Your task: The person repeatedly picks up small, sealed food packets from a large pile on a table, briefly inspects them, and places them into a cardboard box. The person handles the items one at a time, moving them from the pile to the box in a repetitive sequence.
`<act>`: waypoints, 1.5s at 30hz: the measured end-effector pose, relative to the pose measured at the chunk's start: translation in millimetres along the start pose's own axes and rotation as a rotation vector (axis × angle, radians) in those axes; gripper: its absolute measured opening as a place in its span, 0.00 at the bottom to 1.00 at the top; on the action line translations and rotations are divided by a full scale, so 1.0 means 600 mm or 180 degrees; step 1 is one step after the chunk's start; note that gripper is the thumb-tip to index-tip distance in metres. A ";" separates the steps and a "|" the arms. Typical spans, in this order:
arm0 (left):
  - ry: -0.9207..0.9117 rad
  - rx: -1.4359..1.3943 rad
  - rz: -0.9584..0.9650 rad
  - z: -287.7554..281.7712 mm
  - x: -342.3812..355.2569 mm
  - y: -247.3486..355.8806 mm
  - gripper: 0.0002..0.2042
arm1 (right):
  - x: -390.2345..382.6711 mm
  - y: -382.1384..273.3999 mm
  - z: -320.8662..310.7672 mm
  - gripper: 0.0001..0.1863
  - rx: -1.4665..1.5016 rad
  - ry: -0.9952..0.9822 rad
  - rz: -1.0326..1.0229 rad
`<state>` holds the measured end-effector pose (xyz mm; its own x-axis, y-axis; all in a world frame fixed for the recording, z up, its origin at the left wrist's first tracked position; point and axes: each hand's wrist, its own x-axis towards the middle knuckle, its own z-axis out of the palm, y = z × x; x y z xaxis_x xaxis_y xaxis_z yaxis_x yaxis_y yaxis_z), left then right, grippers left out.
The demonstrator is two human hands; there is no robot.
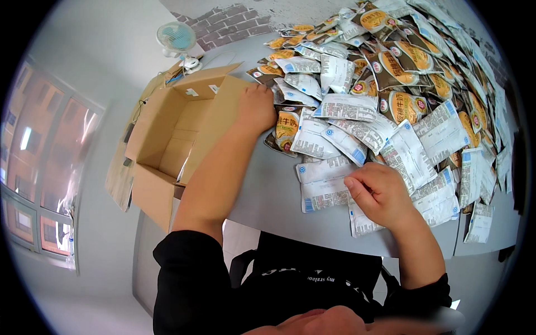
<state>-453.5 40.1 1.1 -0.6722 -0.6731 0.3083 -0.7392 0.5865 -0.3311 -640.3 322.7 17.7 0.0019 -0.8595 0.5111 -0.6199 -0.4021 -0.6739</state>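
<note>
My left hand reaches across the open cardboard box's right side, beside the left edge of a heap of packets. Its fingers are curled downward; what lies under them, if anything, is hidden. Over the front of the heap, my right hand is closed, thumb against the bent fingers. A flat white packet with grey print and blue ends lies just left of that thumb. Anything inside the right hand's grip cannot be made out. The heaped packets show either white backs or brown fronts with a yellow oval picture.
Beneath everything is a grey table. The box stands at its left with flaps spread and its bare inside showing. A small white fan with blue blades is behind the box. One white packet lies near the right front edge.
</note>
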 end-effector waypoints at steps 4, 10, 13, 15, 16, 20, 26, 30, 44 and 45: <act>0.0388 -0.0626 0.0179 0.018 0.002 -0.010 0.10 | -0.001 0.002 0.000 0.07 0.0022 -0.0069 -0.0018; 0.0200 -0.1714 -0.0550 0.014 0.023 -0.003 0.09 | 0.001 0.004 -0.002 0.07 -0.0061 -0.0057 -0.0066; 0.0299 -0.2633 -0.1060 0.003 0.034 0.000 0.10 | 0.001 0.008 0.000 0.07 -0.0080 -0.0038 -0.0086; 0.0129 -0.3134 -0.1353 -0.014 0.040 0.006 0.11 | -0.001 0.014 0.000 0.06 -0.0089 -0.0053 -0.0095; 0.0295 -0.3983 -0.1540 -0.017 0.042 0.004 0.11 | 0.000 0.013 0.001 0.06 -0.0072 -0.0037 -0.0096; 0.0783 -0.6639 -0.1729 -0.045 0.060 0.000 0.13 | 0.002 0.011 0.002 0.06 -0.0036 0.0008 -0.0079; 0.0280 -0.7761 -0.1762 -0.180 0.038 0.102 0.17 | 0.000 0.014 -0.008 0.11 0.0232 0.0738 0.0207; -0.0561 -0.8402 -0.1222 -0.199 0.003 0.186 0.16 | 0.011 0.024 -0.024 0.27 0.0185 0.1475 0.0098; -0.0881 -0.8251 -0.0012 -0.175 -0.077 0.261 0.24 | 0.008 0.017 -0.026 0.17 0.1191 0.0784 0.1292; -0.0812 -0.7930 -0.0065 -0.174 -0.080 0.262 0.23 | 0.009 0.016 -0.028 0.16 0.1220 0.0735 0.1323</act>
<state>-541.9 211.5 27.1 -0.7879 -0.5899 0.1765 0.4293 -0.3208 0.8443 -659.4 319.7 23.1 -0.3763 -0.8955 0.2375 -0.2056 -0.1693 -0.9639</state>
